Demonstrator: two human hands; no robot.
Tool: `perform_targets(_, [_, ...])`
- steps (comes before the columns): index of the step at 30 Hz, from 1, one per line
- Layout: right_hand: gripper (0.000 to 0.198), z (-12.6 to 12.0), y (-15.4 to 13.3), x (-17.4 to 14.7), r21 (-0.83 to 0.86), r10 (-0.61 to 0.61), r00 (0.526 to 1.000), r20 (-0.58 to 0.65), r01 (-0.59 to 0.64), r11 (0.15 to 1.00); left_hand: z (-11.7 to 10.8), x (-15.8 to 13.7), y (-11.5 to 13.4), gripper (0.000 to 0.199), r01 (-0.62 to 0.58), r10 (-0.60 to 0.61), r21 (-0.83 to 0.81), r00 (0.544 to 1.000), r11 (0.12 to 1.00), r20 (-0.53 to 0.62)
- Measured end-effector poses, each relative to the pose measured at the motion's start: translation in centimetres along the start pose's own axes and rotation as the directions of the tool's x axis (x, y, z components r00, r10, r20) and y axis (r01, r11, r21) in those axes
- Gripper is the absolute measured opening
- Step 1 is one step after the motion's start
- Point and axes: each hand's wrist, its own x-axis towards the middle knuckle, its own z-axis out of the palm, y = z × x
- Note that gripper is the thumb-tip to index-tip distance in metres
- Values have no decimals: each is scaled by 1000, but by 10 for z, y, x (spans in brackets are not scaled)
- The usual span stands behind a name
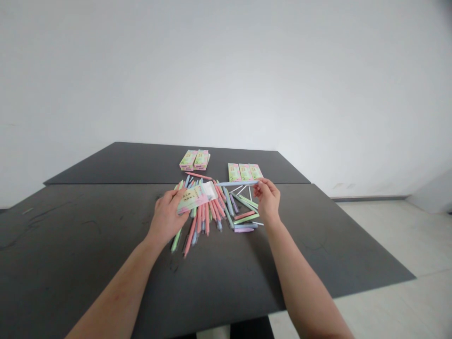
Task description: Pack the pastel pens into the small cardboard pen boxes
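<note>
My left hand (168,213) is closed around a small printed pink, yellow and green carton (192,197), tilted with its white flap end open toward the right. Between the fingertips of my right hand (267,197) is the right end of a light blue pen (238,184), held level. The pen's left end comes close to the carton's open end; I cannot tell whether it is inside. Beneath both hands lies a loose pile of pink pens (200,219), green pens (247,202) and blue pens (229,220) on the dark table.
Stacked cartons (195,160) stand at the back of the table (106,226). Three cartons (244,172) lie side by side behind my right hand. Thin white sticks (250,192) lie among the pens. A seam crosses the tabletop, and a pale wall (226,70) rises behind.
</note>
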Motion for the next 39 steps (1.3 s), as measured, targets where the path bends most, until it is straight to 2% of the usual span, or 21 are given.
perform_targets(5, [17,5,-8,-11,-177,-127,986,107,145,973,-1,0,2,56,-19,19,2,1000,1000,0])
perform_targets(13, [19,8,-9,-20,-292,-172,972,161,214,932,-3,0,4,56,-36,35,18,999,999,34])
perform_targets(22, [18,15,-4,-30,-348,-174,946,275,267,899,-8,0,11,57,-42,42,8,997,999,69])
perform_targets(32, [19,23,2,-44,-399,-71,911,407,247,883,-11,1,17,58,-51,53,-26,996,998,77])
perform_targets(36, [19,23,4,-44,-406,-76,878,473,293,865,-10,1,17,57,-52,53,-27,996,998,73])
perform_targets(39, [20,23,3,-42,-417,-108,832,544,380,826,-10,1,17,56,-56,59,-31,996,998,73])
